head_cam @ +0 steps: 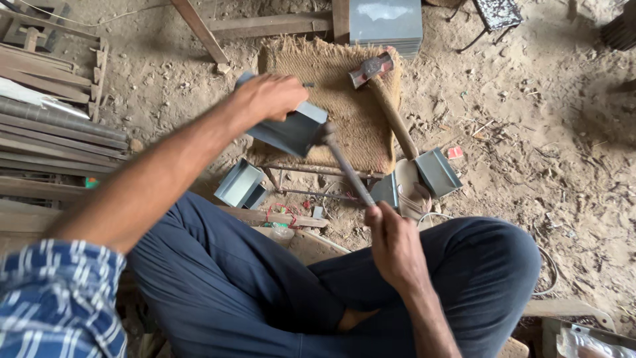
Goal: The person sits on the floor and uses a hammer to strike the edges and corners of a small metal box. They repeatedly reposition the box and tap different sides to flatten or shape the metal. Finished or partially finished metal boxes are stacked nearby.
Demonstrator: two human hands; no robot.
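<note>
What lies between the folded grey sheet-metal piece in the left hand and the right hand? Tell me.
In the head view, only the slim hammer spans that stretch: its head meets the grey sheet-metal piece held by the left hand, its handle ending in the right hand.

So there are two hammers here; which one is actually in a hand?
The slim hammer, held by the right hand against the folded grey metal piece. The bigger wooden-handled hammer lies untouched on the woven mat.

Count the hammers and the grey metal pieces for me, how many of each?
Hammers: 2, one in the right hand, one on the mat.
Grey folded metal pieces: 4, at.
Total: 6.
</note>
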